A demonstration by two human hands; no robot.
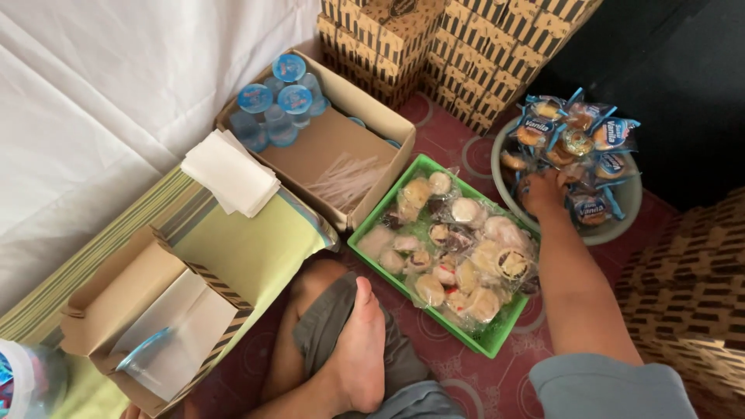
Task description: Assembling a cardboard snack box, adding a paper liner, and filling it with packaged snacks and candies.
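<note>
Fingers of the right hand (541, 192) are reaching into a round pale bowl (621, 219) heaped with small blue-wrapped cakes (583, 140), the grip curling down among the packets, though whether it is pinching one cannot be told. Just beside the bowl, a green plastic basket (497, 339) is holding clear-wrapped pastries (454, 252). An open brown cardboard snack box (143, 318) with a water cup inside is sitting at the lower left on a striped green cloth (248, 248). No left hand is showing.
</note>
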